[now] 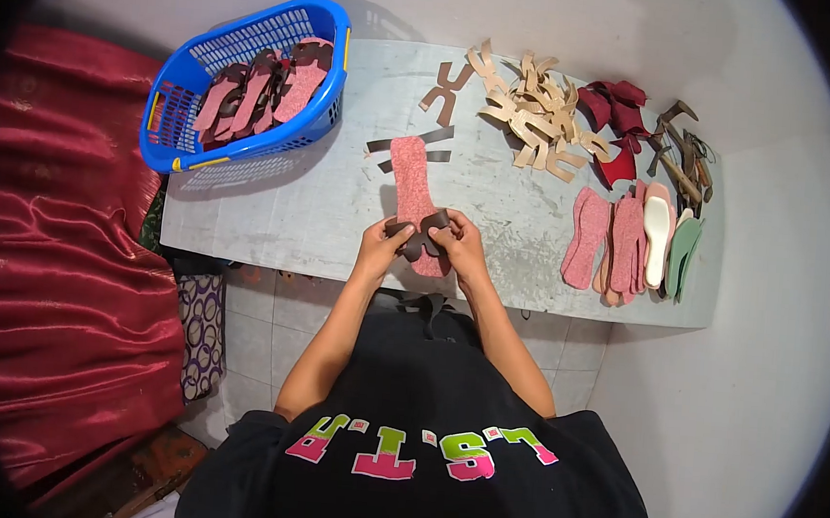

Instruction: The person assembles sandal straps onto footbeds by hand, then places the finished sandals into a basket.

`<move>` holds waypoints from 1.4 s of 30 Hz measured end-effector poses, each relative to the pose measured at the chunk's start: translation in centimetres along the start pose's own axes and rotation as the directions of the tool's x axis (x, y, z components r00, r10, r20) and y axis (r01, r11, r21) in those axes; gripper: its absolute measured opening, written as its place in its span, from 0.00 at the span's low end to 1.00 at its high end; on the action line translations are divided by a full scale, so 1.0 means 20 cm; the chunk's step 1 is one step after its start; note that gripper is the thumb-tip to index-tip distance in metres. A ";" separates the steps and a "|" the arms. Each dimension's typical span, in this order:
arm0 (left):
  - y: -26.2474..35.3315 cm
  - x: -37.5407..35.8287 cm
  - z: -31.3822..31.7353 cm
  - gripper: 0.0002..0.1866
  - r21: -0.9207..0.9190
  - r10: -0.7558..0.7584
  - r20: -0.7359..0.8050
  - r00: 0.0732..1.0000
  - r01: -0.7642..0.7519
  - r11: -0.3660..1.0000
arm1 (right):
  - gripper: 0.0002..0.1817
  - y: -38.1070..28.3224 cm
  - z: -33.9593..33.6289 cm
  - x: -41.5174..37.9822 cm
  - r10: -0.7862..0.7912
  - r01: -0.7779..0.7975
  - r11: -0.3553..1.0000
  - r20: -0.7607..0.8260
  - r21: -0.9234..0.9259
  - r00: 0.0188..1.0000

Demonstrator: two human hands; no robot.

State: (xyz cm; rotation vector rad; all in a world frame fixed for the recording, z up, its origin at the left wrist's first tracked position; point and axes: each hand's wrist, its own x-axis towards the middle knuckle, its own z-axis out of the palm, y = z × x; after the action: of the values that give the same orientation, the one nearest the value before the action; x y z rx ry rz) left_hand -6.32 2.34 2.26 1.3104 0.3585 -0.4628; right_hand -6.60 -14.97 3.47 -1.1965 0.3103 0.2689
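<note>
Near the table's front edge, a pink speckled insole (409, 174) lies lengthwise with a dark brown strap piece (416, 249) across its near part. My left hand (380, 249) has its fingers closed on the left end of the strap. The right end is pinched in my right hand (461, 243). Both hands touch the strap and the insole's sides. Beyond them, dark strips (435, 156) lie crosswise under the far part of the insole. Another dark brown cut strap (444, 93) rests farther back on the table.
A blue basket (166, 136) with pink and brown pieces stands at the left. Tan straps (540, 119), dark red pieces (619, 158), hammers and other tools (681, 172) are at the back right. Several insoles (628, 240) lie at the right on the grey table (273, 230).
</note>
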 end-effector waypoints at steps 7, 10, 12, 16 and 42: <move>0.11 -0.01 -0.12 0.12 -0.049 0.060 -0.074 0.995 -0.064 0.997 | 0.17 -0.01 0.18 0.08 -0.014 0.014 0.999 0.014 -0.039 1.000; 0.21 0.00 -0.20 0.16 -0.080 0.143 -0.123 0.982 -0.154 0.985 | 0.20 -0.02 0.32 0.15 -0.051 0.052 0.998 -0.031 0.037 0.998; 0.32 0.01 -0.28 0.18 -0.127 0.187 -0.140 0.972 -0.205 0.970 | 0.22 -0.06 0.43 0.19 -0.076 0.077 0.996 -0.036 0.044 0.996; 0.59 0.09 -0.54 0.17 0.014 0.278 -0.086 0.957 -0.278 0.961 | 0.28 -0.16 0.68 0.35 -0.139 0.144 0.986 0.063 -0.088 0.988; 1.13 1.33 -1.26 0.15 0.451 0.295 0.051 0.954 -0.285 0.846 | 0.35 -0.38 1.48 1.64 -0.057 -0.105 0.268 -0.124 -0.958 0.991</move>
State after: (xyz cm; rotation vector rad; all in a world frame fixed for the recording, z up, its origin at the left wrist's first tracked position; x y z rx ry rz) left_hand 28.30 27.85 2.10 1.7959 0.0583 -0.2815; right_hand 29.31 11.57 7.63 -2.5008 0.2703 0.4327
